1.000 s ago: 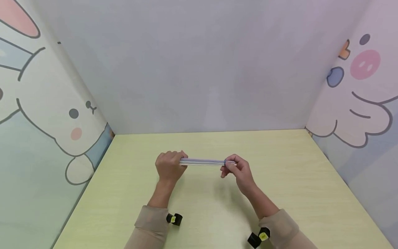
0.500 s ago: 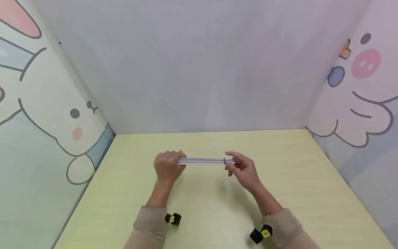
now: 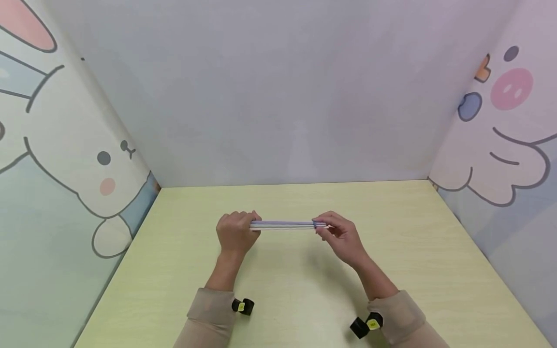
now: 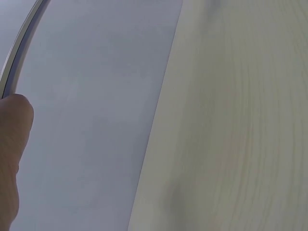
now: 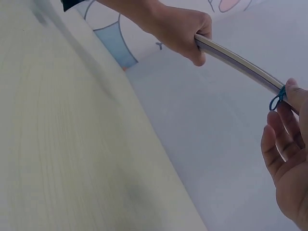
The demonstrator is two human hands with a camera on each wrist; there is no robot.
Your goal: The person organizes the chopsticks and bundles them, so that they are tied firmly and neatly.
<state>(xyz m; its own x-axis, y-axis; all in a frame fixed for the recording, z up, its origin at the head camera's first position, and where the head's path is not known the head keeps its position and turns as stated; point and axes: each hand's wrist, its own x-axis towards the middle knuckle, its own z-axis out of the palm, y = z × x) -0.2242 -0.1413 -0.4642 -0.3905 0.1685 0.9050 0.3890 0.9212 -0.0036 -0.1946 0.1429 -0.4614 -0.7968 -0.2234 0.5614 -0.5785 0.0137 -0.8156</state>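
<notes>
In the head view a bundle of slim straight sticks [image 3: 283, 225], white and lavender, is held level above the table. My left hand [image 3: 237, 234] grips its left end in a fist. At the right end my right hand [image 3: 341, 237] pinches with thumb and index finger at a blue-teal rubber band [image 5: 281, 94] wrapped round the sticks. A small loop of that band sticks out below the bundle in the right wrist view, and the other fingers [image 5: 279, 139] curl loosely beneath. The left wrist view catches only part of the left hand [image 4: 12, 144] and the sticks [image 4: 17, 53] above it.
A pale yellow wood-grain table [image 3: 278, 290] lies beneath both hands. Behind it stands a plain grey wall [image 3: 283, 96]. Side panels with a cartoon rabbit [image 3: 104, 188] and a cartoon pig [image 3: 511, 116] close off left and right.
My right hand moved slightly right and spread its index finger off the band, then brought finger and thumb back together at it. My left hand stays nearly still round the sticks.
</notes>
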